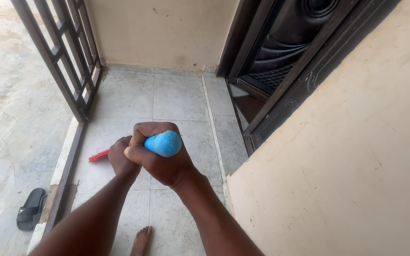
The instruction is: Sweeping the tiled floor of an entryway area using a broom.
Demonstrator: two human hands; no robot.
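Both my hands grip a long stick with a blue handle end point(166, 143) that points up toward the camera. My right hand point(160, 156) wraps the top of the handle. My left hand point(119, 156) holds it just below and to the left. A red part of the tool point(99, 155) shows past my left hand, low over the grey floor tiles point(176, 97). The rest of the tool is hidden behind my hands. My bare foot point(141, 239) stands on the tiles at the bottom edge.
A dark metal gate point(62, 57) stands open at the left, with rough concrete beyond it. A black slipper point(30, 208) lies outside the threshold. A dark door point(285, 52) is at the right. A beige wall point(347, 166) fills the right side.
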